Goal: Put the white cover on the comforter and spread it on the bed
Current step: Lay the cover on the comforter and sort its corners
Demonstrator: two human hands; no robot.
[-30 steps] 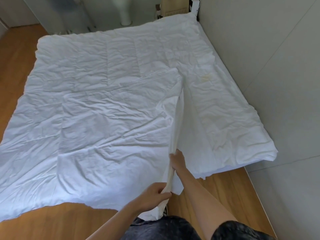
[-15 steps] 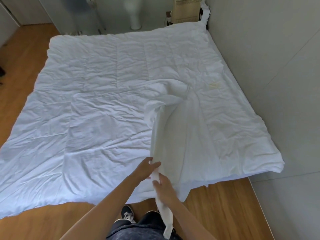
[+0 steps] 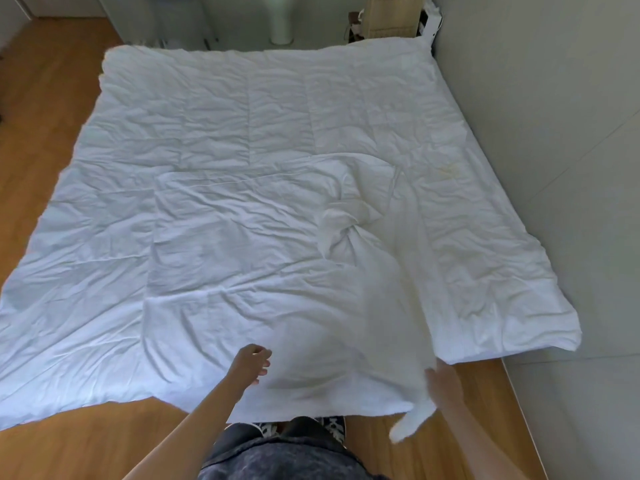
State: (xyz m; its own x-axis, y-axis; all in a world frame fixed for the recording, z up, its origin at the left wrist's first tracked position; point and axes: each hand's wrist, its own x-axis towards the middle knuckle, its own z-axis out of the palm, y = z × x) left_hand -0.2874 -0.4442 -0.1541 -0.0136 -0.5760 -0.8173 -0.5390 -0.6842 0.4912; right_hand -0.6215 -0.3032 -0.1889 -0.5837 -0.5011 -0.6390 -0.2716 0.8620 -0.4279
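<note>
Both hands are at the near edge of the comforter (image 3: 242, 140), which lies flat over the bed. Left hand (image 3: 252, 367) pinches the white cover (image 3: 332, 334) lying on the comforter's near half. Right hand (image 3: 445, 382) is blurry, touching the cover's dangling corner; can't tell its grip. Wood floor (image 3: 69, 441) sits below the comforter.

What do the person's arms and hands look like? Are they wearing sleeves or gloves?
Both arms are bare, with no sleeves showing. The left hand and the right hand wear no gloves, and no rings or watch show. The right hand is blurry, so small details there are hard to tell.
</note>
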